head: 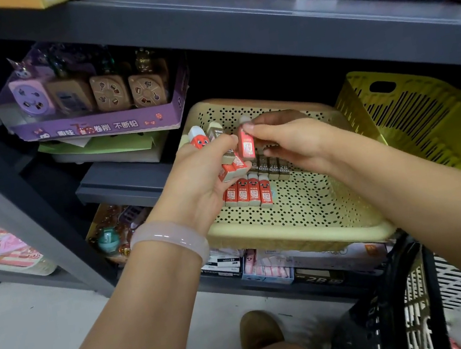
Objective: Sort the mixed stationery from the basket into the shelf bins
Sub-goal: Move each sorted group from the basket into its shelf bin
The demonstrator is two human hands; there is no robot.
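Red paper-sleeved erasers (247, 195) already stand in a row beside brown ones in the perforated beige plastic bin (300, 220) at frame centre, while the left hand (202, 175) grips several more and the right hand (287, 141) pinches one red eraser (245, 144) above it, so sorting looks partly done.

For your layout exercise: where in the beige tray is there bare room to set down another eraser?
Bare floor of the beige tray lies right of the red erasers and toward its near rim. The far left, under both hands, is crowded.
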